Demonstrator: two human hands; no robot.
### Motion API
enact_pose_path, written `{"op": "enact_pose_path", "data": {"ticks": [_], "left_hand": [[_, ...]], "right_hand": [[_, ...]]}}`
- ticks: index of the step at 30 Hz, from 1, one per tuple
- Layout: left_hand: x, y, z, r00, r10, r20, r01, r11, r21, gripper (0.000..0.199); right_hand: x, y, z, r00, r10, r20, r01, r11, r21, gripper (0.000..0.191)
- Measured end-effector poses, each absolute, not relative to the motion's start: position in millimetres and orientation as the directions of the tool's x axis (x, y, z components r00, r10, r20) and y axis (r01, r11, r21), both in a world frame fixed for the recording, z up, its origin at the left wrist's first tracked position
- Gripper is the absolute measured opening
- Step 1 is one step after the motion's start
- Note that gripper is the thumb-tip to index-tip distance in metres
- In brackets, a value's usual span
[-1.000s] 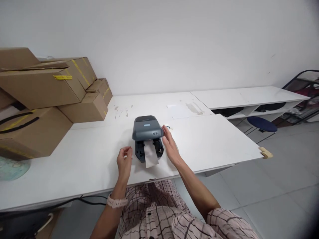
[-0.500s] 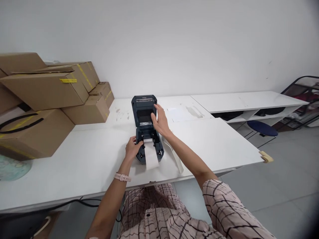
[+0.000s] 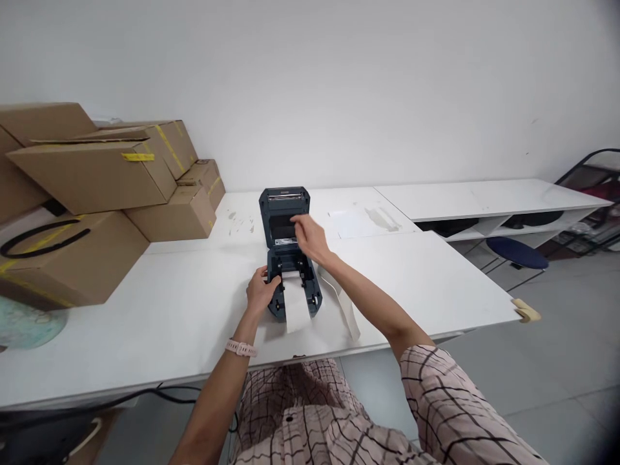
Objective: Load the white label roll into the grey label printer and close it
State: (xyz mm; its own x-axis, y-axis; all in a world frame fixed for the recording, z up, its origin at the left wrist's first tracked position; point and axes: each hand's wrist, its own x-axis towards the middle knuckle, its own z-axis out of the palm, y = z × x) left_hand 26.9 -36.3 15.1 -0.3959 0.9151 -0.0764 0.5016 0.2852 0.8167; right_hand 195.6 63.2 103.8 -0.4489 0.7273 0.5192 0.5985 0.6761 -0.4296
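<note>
A dark blue-grey label printer (image 3: 272, 303) stands on the white table with its lid (image 3: 265, 210) raised. From its inside a strip of white label paper (image 3: 297, 307) runs out over the front. My left hand (image 3: 260, 289) grips the printer's left side wall, thumb over the inner edge and fingers outside. In front of the lid's right part is my right hand (image 3: 311, 239), its fingers bent and drawn together. Whether those fingers hold anything or touch the lid is hidden. A loose, curled paper strip (image 3: 346, 310) lies right of the printer, partly beneath my right forearm.
Cardboard boxes (image 3: 97, 174) are stacked at the left, beside a greenish translucent item (image 3: 31, 326). A white sheet (image 3: 353, 223) lies behind my right arm. A blue stool (image 3: 517, 252) stands at the right, near a shelf unit (image 3: 494, 227). Cables (image 3: 165, 394) hang below the front edge.
My right hand has gone from spread fingers at the lid's right edge to bent fingers, slightly lower in front of the lid. My left hand keeps its hold on the printer.
</note>
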Motion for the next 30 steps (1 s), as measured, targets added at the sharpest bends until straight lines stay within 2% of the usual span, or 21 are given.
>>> {"op": "enact_pose_path", "data": {"ticks": [2, 4, 6, 8, 11, 14, 17, 19, 20, 24, 27, 30], "left_hand": [[26, -37, 19, -0.368, 0.928, -0.066, 0.557, 0.276, 0.784, 0.049], [25, -37, 23, -0.334, 0.94, -0.067, 0.586, 0.262, 0.767, 0.048], [23, -37, 26, -0.312, 0.947, -0.071, 0.595, 0.254, 0.763, 0.056], [21, -37, 29, -0.3, 0.952, -0.068, 0.603, 0.244, 0.76, 0.066], [21, -38, 31, -0.282, 0.958, -0.054, 0.617, 0.224, 0.755, 0.073], [21, -40, 32, -0.28, 0.959, -0.052, 0.61, 0.22, 0.761, 0.071], [21, -41, 30, -0.293, 0.955, -0.048, 0.599, 0.222, 0.769, 0.068], [21, -42, 28, -0.296, 0.954, -0.047, 0.592, 0.222, 0.775, 0.066], [21, -42, 27, -0.299, 0.953, -0.048, 0.588, 0.224, 0.777, 0.065], [21, -42, 25, -0.304, 0.952, -0.045, 0.579, 0.222, 0.784, 0.063], [21, -40, 24, -0.304, 0.952, -0.039, 0.59, 0.22, 0.777, 0.062], [22, -40, 26, -0.312, 0.949, -0.047, 0.599, 0.235, 0.765, 0.062]], "right_hand": [[183, 55, 95, -0.627, 0.748, 0.216, 0.681, 0.661, -0.314, 0.037], [169, 49, 85, -0.706, 0.706, -0.047, 0.696, 0.681, -0.228, 0.028], [157, 47, 77, -0.724, 0.669, -0.169, 0.69, 0.692, -0.212, 0.019], [151, 50, 76, -0.75, 0.604, -0.269, 0.659, 0.717, -0.229, 0.019], [156, 57, 88, -0.822, 0.447, -0.354, 0.558, 0.759, -0.336, 0.025], [186, 58, 109, -0.892, 0.303, -0.337, 0.438, 0.767, -0.469, 0.033], [247, 49, 124, -0.971, 0.226, -0.082, 0.216, 0.668, -0.712, 0.042], [302, 39, 122, -0.946, 0.306, 0.107, 0.089, 0.563, -0.822, 0.046], [331, 33, 118, -0.913, 0.379, 0.148, 0.075, 0.514, -0.855, 0.047], [430, 8, 78, -0.665, 0.731, 0.153, 0.139, 0.322, -0.936, 0.046], [462, -4, 41, -0.512, 0.859, 0.019, 0.324, 0.214, -0.922, 0.047], [455, -4, 11, -0.384, 0.923, 0.001, 0.544, 0.227, -0.808, 0.045]]}}
